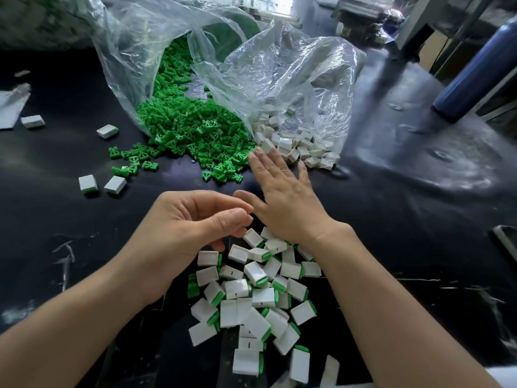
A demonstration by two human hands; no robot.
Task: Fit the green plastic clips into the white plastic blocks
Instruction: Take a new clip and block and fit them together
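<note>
Where the tabletop [50, 225] comes closest to the person, a heap of finished pieces [260, 298] lies jumbled, each a white block with a green edge showing at one end. Just above that heap the left hand [193, 228] hovers with fingers loosely curled, thumb and forefinger tips near each other, and nothing visible between them. The right hand [282, 197] is flat and spread, palm down. Its fingertips reach the spot where the green clips [212, 152] and the bare white blocks [268, 145] meet, and it holds nothing.

Both parts look like light, stiff moulded plastic, smooth enough to skid on the dark tabletop. A block is probably best pinched across its two broad flat faces, leaving the open end free. A clip is probably best taken by its wider end. The clips are small and lie tangled, so one may drag its neighbours along.

Farther off, two clear plastic bags lie on their sides with their mouths toward the person. The left bag [131, 57] spills a big mound of clips onto the tabletop. The right bag [310, 77] holds the blocks, some of them at its mouth. A few stray blocks [88, 184] sit well apart to the left, and a dark blue bottle [475, 71] is at the far right.
</note>
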